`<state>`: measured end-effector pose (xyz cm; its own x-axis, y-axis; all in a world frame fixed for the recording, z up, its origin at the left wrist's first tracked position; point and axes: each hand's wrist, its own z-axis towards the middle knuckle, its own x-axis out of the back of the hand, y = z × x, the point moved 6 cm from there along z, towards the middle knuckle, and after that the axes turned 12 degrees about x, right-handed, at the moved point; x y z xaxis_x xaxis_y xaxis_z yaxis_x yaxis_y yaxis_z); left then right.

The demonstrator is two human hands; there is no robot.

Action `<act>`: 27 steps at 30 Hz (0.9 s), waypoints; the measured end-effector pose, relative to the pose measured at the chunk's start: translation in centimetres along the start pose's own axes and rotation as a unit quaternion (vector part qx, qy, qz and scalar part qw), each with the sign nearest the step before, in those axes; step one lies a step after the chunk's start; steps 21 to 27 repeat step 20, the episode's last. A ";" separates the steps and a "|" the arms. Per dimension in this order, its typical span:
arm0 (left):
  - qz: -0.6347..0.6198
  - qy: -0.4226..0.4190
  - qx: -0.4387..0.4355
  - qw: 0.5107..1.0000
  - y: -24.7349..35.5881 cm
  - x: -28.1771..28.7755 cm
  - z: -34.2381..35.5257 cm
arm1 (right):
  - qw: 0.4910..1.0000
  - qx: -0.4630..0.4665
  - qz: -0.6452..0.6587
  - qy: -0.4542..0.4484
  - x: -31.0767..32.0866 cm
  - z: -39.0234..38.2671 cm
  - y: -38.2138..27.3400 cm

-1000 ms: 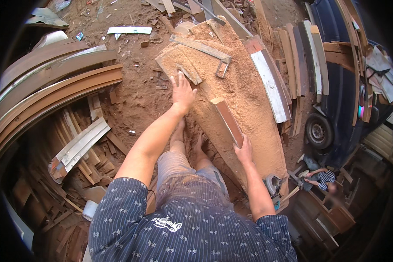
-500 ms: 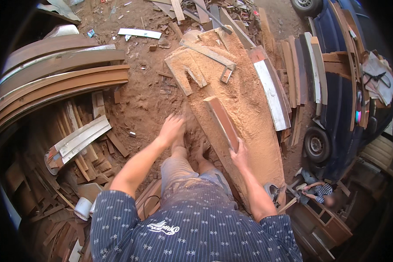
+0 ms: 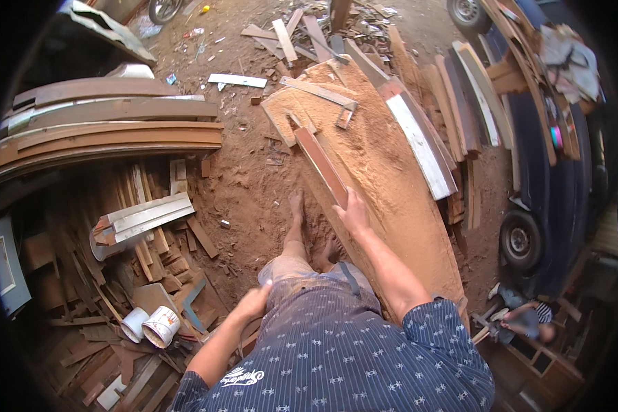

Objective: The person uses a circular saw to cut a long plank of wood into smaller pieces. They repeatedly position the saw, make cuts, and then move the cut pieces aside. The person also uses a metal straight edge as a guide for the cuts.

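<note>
My right hand (image 3: 353, 211) is closed around the near end of a reddish-brown wooden board (image 3: 321, 165). The board lies lengthwise along the left edge of a long workbench (image 3: 419, 240) coated in sawdust. Its far end reaches a notched piece of wood (image 3: 302, 125) on the bench. Beyond that rests a flat, straight tool (image 3: 319, 90) with an open rectangular end. My left hand (image 3: 257, 299) is beside my left hip with its fingers curled in; what they hold, if anything, is hidden.
Long boards (image 3: 117, 134) are stacked at left, above a heap of offcuts with two white buckets (image 3: 161, 326). Planks (image 3: 419, 147) lean along the bench's right side. A dark blue vehicle (image 3: 542, 199) stands further right. Another person (image 3: 525, 319) sits at lower right.
My left hand has drawn back from ahead of my knees to my hip. My right hand has shifted the board left and away from me, down onto the bench edge. The view has turned.
</note>
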<state>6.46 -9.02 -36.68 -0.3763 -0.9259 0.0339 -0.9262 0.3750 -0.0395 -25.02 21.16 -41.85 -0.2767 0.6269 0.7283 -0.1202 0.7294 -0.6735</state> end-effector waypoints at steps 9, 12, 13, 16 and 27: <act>0.120 -0.298 -0.505 0.801 14.9 -9.6 -27.3 | 0.788 0.242 0.460 -0.330 21.2 -21.8 -18.2; 0.168 -0.232 -0.441 0.850 13.4 -14.5 -22.9 | 0.867 0.113 0.426 -0.234 18.3 -29.6 -9.7; 0.192 -0.181 -0.409 0.873 12.6 -14.7 -20.1 | 0.885 0.044 0.401 -0.231 17.0 -31.2 -5.7; 0.203 -0.166 -0.375 0.889 11.8 -15.9 -20.3 | 0.898 0.034 0.381 -0.220 19.9 -32.6 -6.6; 0.234 -0.409 -0.504 0.724 13.0 -18.6 -29.7 | 0.774 0.271 0.515 -0.249 24.3 -35.3 -10.4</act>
